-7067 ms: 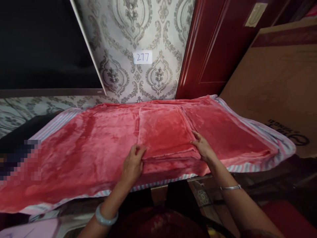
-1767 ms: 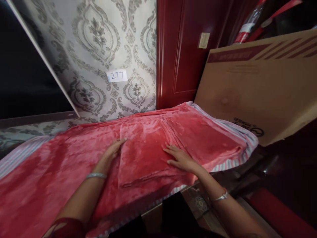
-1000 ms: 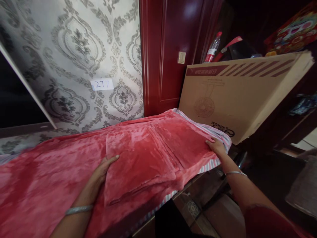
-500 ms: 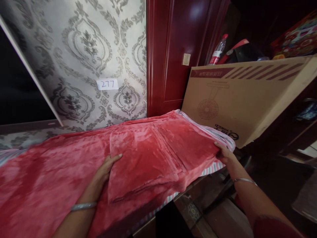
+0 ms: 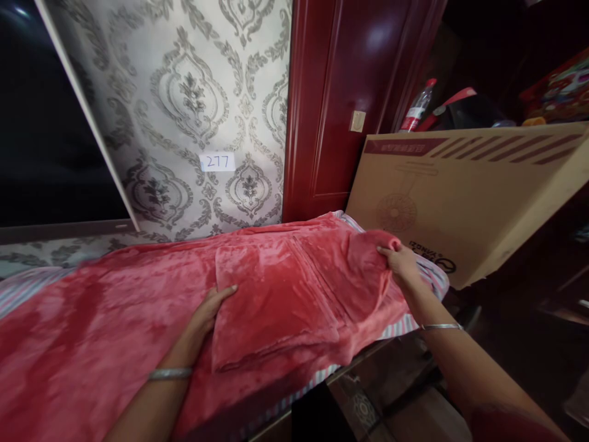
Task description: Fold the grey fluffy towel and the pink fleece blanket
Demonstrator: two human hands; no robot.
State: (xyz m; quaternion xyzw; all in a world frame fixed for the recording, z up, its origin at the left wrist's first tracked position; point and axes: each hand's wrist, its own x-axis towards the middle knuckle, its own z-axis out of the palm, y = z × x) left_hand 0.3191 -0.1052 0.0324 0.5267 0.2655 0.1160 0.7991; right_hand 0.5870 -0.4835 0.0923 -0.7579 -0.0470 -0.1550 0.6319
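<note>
A plush red blanket (image 5: pixel 276 294) lies folded on a red plush cover (image 5: pixel 133 319) of much the same colour. At its left edge is my left hand (image 5: pixel 212 307), thumb over the top and the other fingers mostly hidden at the side or underneath. My right hand (image 5: pixel 401 264) is closed on the blanket's right end and holds it up in a rounded, bunched fold. Between the two hands, a crease runs across the blanket from back to front.
Striped cloth (image 5: pixel 398 326) shows under the red cover along the front and right edges. A big cardboard box (image 5: pixel 455 202) stands at the right, with a plastic bottle (image 5: pixel 418 107) above it. A dark screen (image 5: pixel 55 135) is at the left, before the patterned wall (image 5: pixel 193 80).
My right hand has lifted the blanket's right end, which lay flat before, and moved it up and slightly left. My left hand stays at the left edge. The view has shifted a little.
</note>
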